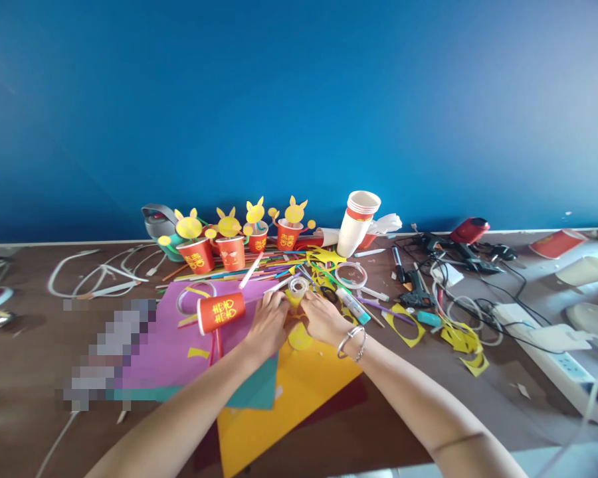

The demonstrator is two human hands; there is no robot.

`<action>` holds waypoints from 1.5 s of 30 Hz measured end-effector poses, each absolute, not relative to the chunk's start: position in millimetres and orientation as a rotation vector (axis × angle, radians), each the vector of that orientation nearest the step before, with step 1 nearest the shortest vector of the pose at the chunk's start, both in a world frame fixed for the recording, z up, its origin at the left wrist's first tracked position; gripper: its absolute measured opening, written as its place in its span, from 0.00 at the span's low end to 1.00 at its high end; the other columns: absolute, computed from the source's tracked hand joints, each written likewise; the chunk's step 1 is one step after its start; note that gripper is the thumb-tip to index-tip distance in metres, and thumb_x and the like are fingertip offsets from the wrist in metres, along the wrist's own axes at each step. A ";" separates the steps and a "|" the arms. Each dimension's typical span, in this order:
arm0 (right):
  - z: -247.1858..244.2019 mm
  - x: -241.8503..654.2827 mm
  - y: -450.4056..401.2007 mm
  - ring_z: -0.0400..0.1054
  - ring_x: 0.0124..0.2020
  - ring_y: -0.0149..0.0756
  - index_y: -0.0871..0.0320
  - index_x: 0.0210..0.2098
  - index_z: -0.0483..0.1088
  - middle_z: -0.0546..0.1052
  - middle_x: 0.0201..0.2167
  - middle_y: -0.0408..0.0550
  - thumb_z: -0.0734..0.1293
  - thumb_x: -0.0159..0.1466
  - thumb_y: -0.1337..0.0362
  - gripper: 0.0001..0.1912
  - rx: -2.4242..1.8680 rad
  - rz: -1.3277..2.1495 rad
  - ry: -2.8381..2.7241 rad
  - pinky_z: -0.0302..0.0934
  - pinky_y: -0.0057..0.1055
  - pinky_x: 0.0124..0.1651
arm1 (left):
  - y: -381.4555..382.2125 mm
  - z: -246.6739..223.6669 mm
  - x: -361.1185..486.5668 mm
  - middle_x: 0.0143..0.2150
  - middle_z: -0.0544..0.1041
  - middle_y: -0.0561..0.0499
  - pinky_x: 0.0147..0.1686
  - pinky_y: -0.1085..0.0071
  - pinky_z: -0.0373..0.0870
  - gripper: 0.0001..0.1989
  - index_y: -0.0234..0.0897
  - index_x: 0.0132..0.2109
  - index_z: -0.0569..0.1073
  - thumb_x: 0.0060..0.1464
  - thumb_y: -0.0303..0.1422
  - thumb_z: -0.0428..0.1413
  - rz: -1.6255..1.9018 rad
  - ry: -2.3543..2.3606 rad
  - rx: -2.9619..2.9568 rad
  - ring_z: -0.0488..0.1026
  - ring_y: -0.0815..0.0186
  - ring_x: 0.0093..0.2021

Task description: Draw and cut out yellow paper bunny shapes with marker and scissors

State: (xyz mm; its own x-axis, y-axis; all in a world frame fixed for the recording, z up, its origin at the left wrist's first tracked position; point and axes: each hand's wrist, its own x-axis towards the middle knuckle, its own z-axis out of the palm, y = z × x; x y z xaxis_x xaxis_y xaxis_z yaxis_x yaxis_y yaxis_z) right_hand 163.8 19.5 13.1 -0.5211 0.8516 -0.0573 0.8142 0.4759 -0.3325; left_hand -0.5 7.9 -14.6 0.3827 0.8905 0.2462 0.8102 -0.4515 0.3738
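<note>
My left hand (270, 322) and my right hand (323, 318) meet over the orange paper sheet (299, 392), fingers bent and closed. Between the fingertips shows a piece of yellow paper (295, 303), partly covered by the fingers. Just beyond them is a small white roll of tape (298, 285), close to both hands. A yellow paper disc (299, 336) lies below the hands on the orange sheet. Left of my left hand, a red paper cup (221, 313) rests on its side on the purple sheet (164, 345).
Red cups with yellow animal figures (194, 255) line the back near the blue wall. A stack of white cups (359, 222) leans there too. To the right lie a glue gun (417, 290), yellow paper scraps (403, 325), cables and a power strip (543, 352).
</note>
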 end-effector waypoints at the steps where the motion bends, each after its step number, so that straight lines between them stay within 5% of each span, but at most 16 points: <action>1: 12.7 164.2 20.1 0.67 0.44 0.41 0.61 0.36 0.71 0.71 0.43 0.54 0.63 0.56 0.72 0.09 -1.468 0.491 -2.605 0.61 0.32 0.45 | 8.1 -15.1 -0.8 0.42 0.70 0.46 0.44 0.58 0.62 0.06 0.39 0.35 0.72 0.50 0.35 0.59 0.615 1.529 2.452 0.63 0.53 0.48; 13: 12.7 164.5 19.0 0.65 0.47 0.43 0.66 0.40 0.68 0.69 0.45 0.61 0.61 0.55 0.76 0.12 -1.378 0.374 -2.660 0.60 0.35 0.50 | 11.6 -15.5 -3.1 0.41 0.71 0.46 0.46 0.61 0.62 0.03 0.38 0.35 0.73 0.50 0.28 0.56 0.690 1.446 2.433 0.63 0.57 0.47; 22: 11.3 163.5 27.8 0.66 0.38 0.36 0.58 0.31 0.65 0.70 0.34 0.49 0.61 0.60 0.73 0.05 -1.236 0.514 -2.162 0.63 0.33 0.42 | 18.1 -7.0 -1.8 0.29 0.76 0.52 0.37 0.68 0.66 0.04 0.38 0.29 0.74 0.49 0.26 0.56 1.149 1.389 2.090 0.71 0.65 0.33; 27: 24.3 163.2 24.2 0.66 0.41 0.37 0.58 0.32 0.65 0.70 0.37 0.51 0.59 0.61 0.75 0.07 -1.182 0.430 -2.285 0.62 0.33 0.44 | 17.9 -5.5 -0.2 0.28 0.77 0.53 0.35 0.69 0.66 0.05 0.38 0.29 0.75 0.46 0.25 0.56 1.153 1.391 1.970 0.72 0.66 0.31; 30: 41.4 173.1 23.0 0.68 0.42 0.38 0.58 0.36 0.67 0.73 0.39 0.52 0.59 0.63 0.70 0.06 -1.382 0.377 -2.361 0.62 0.33 0.42 | 18.3 -3.5 0.8 0.26 0.77 0.53 0.34 0.70 0.66 0.05 0.37 0.27 0.74 0.44 0.24 0.55 1.146 1.368 1.855 0.72 0.66 0.29; 33: 60.8 191.4 26.2 0.72 0.39 0.47 0.63 0.42 0.68 0.75 0.37 0.60 0.62 0.63 0.62 0.12 -2.034 0.267 -2.288 0.63 0.37 0.37 | 19.6 -1.0 1.2 0.25 0.76 0.53 0.31 0.72 0.65 0.02 0.36 0.27 0.74 0.45 0.29 0.57 1.166 1.318 1.596 0.71 0.67 0.28; 36: 71.1 206.8 33.1 0.72 0.44 0.52 0.66 0.42 0.71 0.76 0.40 0.65 0.67 0.57 0.66 0.14 -2.408 0.339 -2.343 0.62 0.39 0.39 | 20.7 0.8 1.1 0.25 0.73 0.54 0.28 0.74 0.62 0.07 0.36 0.28 0.73 0.45 0.35 0.59 1.213 1.258 1.322 0.68 0.70 0.26; 40: 69.7 213.7 41.1 0.70 0.48 0.50 0.64 0.42 0.73 0.76 0.44 0.64 0.64 0.57 0.72 0.13 -2.460 0.415 -2.431 0.61 0.38 0.42 | 20.6 2.6 0.9 0.25 0.71 0.55 0.31 0.75 0.62 0.10 0.35 0.28 0.72 0.44 0.38 0.61 1.294 1.127 1.116 0.66 0.71 0.28; 45: 68.0 221.2 44.7 0.71 0.44 0.53 0.66 0.44 0.69 0.76 0.41 0.65 0.69 0.52 0.64 0.21 -2.418 0.339 -2.325 0.61 0.37 0.38 | 20.4 4.9 0.7 0.27 0.73 0.53 0.33 0.72 0.64 0.12 0.35 0.29 0.73 0.41 0.38 0.64 1.338 1.058 1.003 0.68 0.69 0.30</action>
